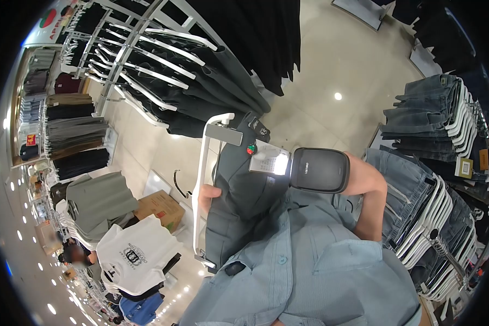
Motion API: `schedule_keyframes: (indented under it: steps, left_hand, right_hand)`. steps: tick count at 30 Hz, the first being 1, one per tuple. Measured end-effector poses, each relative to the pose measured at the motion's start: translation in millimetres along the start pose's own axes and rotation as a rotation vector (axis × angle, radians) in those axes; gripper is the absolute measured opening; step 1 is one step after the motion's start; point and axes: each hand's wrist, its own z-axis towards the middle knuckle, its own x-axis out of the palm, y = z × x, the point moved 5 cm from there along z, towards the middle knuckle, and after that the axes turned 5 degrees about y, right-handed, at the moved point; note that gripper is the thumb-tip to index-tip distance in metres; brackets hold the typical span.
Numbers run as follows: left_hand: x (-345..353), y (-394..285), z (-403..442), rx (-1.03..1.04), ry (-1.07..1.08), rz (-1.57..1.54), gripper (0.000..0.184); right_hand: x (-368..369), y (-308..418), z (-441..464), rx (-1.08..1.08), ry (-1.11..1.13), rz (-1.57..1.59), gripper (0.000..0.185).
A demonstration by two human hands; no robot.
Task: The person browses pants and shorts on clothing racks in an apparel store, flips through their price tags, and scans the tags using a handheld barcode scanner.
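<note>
Dark grey trousers (pixel 231 190) hang by clips on a white hanger (pixel 200 179) in front of my body. My left hand (pixel 205 198) is closed around the hanger and the edge of the trousers, with the thumb on the fabric. In my right hand (pixel 356 173) is a black barcode scanner (pixel 320 170), which hides most of the fingers. The scanner's light falls on a white price tag (pixel 263 158) at the waist of the trousers. A small red and green piece (pixel 251 149) sits at the tag's upper left. A dark label (pixel 259 128) lies above it.
A rack of dark trousers (pixel 201 81) on white hangers stands ahead. Denim garments (pixel 399 174) hang close on my right. On the left are a white T-shirt (pixel 138 252), a grey-green shirt (pixel 100 204) and a cardboard box (pixel 160 209). Another person (pixel 80 254) is at far left.
</note>
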Motion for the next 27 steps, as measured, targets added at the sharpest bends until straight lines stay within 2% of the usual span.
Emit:
schedule_keyframes:
  steps: [6, 15, 25, 27]
  left_hand:
    - [3, 4, 2, -0.062, -0.007, 0.014, 0.068]
    - [8, 13, 10, -0.136, -0.001, 0.017, 0.058]
    - [12, 24, 11, -0.23, -0.019, 0.04, 0.049]
    - [15, 25, 10, -0.238, -0.021, 0.04, 0.047]
  right_hand:
    - [-6, 12, -6, 0.003, -0.062, 0.013, 0.041]
    - [-10, 10, -13, 0.088, 0.011, 0.0, 0.052]
    - [-14, 6, -14, 0.0, 0.0, -0.022, 0.062]
    - [-16, 9, -15, 0.063, 0.017, 0.017, 0.066]
